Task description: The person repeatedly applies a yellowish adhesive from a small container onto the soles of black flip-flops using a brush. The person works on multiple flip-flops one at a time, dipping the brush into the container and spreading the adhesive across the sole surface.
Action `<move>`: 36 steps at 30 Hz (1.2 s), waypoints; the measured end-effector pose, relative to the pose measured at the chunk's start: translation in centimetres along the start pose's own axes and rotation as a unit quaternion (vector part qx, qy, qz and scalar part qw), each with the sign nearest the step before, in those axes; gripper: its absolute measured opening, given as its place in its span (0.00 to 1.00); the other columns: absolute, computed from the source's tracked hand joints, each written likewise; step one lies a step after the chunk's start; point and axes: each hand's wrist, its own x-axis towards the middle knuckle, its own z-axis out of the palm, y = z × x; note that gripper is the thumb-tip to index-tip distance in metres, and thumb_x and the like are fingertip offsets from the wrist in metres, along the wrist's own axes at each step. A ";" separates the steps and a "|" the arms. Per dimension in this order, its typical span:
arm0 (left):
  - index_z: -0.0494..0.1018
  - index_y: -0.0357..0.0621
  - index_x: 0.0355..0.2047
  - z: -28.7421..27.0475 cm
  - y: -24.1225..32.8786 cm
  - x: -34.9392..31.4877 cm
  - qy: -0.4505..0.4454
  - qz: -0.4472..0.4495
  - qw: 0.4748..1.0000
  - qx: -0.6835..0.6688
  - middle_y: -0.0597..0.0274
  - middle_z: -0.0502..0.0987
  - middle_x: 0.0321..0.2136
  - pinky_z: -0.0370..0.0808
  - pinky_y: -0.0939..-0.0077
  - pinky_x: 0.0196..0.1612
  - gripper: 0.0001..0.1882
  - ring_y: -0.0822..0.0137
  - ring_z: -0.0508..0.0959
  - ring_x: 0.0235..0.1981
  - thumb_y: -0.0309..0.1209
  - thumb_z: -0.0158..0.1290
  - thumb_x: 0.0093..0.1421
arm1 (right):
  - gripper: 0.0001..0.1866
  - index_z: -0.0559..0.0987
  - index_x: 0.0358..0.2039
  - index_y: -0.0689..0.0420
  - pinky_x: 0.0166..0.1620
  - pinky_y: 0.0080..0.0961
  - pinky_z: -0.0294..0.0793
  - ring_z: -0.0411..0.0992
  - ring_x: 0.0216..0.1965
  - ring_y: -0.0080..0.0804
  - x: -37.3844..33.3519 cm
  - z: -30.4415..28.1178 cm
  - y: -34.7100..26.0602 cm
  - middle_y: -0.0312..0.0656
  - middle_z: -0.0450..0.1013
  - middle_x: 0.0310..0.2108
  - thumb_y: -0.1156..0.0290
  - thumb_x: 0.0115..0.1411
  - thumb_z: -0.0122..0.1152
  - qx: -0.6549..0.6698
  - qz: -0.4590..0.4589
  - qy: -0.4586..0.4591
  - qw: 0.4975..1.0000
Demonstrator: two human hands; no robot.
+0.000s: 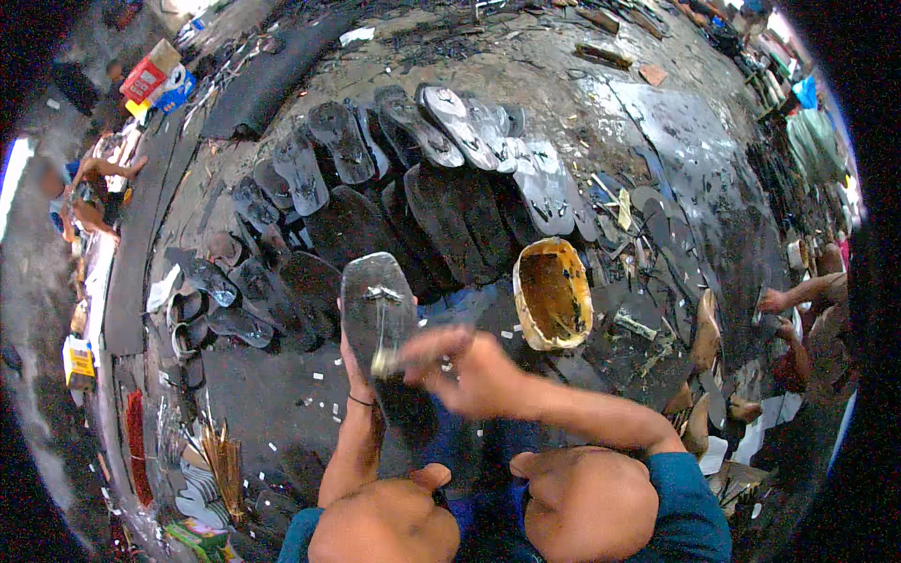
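My left hand holds a dark sandal sole upright from its left side, most fingers hidden behind it. Whitish smears and a pale streak mark the sole's face. My right hand, blurred by motion, grips a small brush, its pale tip against the sole's middle. Just right of the sole stands an oval tub with a yellowish crusted rim and amber-brown residue inside. Beyond my hands, several dark sandals and soles lie in overlapping rows.
A bundle of thin sticks and a red strip lie at the lower left. Scraps litter the floor. Another person's hand is at work on the far right, and another person sits at the left. Boxes stand upper left.
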 end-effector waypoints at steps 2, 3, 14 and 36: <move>0.66 0.41 0.62 -1.9 -1.0 0.7 -0.050 -0.045 0.998 0.012 0.45 0.73 0.55 0.75 0.55 0.57 0.37 0.48 0.76 0.52 0.60 0.39 0.68 | 0.13 0.81 0.42 0.53 0.45 0.39 0.76 0.78 0.40 0.48 1.0 0.2 0.0 0.48 0.80 0.37 0.73 0.55 0.68 -0.100 -0.047 0.008 0.994; 0.66 0.40 0.62 -1.2 -2.5 0.6 0.007 -0.005 0.995 0.099 0.44 0.73 0.55 0.75 0.56 0.56 0.37 0.49 0.77 0.52 0.60 0.38 0.68 | 0.12 0.81 0.42 0.54 0.46 0.39 0.76 0.78 0.40 0.48 3.3 -1.5 1.3 0.49 0.80 0.38 0.72 0.56 0.67 -0.167 -0.028 0.047 0.985; 0.62 0.38 0.64 0.5 0.7 -0.8 -0.032 0.030 0.998 0.052 0.43 0.70 0.59 0.72 0.54 0.60 0.34 0.47 0.74 0.55 0.54 0.34 0.71 | 0.12 0.80 0.44 0.61 0.45 0.31 0.76 0.78 0.39 0.34 7.9 -6.0 3.8 0.45 0.80 0.38 0.73 0.60 0.65 -0.105 0.005 0.174 0.979; 0.74 0.41 0.49 -11.6 -1.0 -12.6 0.310 0.013 0.936 0.168 0.58 0.80 0.36 0.79 0.63 0.40 0.25 0.62 0.81 0.35 0.47 0.37 0.69 | 0.14 0.81 0.35 0.60 0.33 0.36 0.76 0.78 0.28 0.48 -9.8 -16.5 3.4 0.51 0.79 0.29 0.62 0.57 0.65 -0.532 0.306 -0.090 0.784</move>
